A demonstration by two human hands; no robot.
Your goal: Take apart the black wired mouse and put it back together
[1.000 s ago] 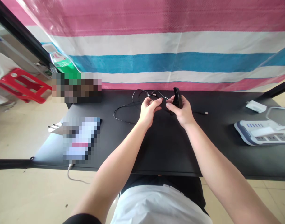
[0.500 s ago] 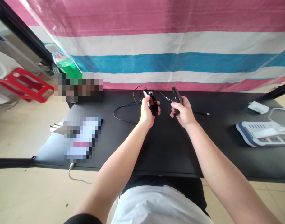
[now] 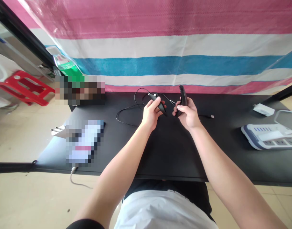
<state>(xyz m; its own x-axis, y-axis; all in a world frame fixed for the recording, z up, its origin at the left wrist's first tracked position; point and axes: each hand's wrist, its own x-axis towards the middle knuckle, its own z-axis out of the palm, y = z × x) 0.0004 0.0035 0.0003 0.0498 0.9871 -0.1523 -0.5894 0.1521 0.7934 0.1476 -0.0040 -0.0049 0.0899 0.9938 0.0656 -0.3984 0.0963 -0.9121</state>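
Note:
Both my hands are raised over the far middle of the black table (image 3: 169, 149). My left hand (image 3: 151, 114) is closed round a black wired piece (image 3: 160, 105), which looks like the body of a computer mouse. A thin black cable (image 3: 125, 111) runs from it in loops across the table to a plug (image 3: 210, 116) on the right. My right hand (image 3: 188, 115) is closed on a separate curved black shell (image 3: 183, 96), held upright. A small gap lies between the two black pieces.
A white power strip (image 3: 267, 137) and a white adapter (image 3: 262, 109) sit at the table's right end. Blurred-out items lie at the left end (image 3: 83, 143) and the back left (image 3: 79, 89). A red stool (image 3: 24, 87) stands on the floor left; a striped tarp (image 3: 174, 47) hangs behind.
A second ago both hands held the black pieces together. They have come apart: the left hand keeps the wired piece and has tilted it, the right hand has raised the shell upright.

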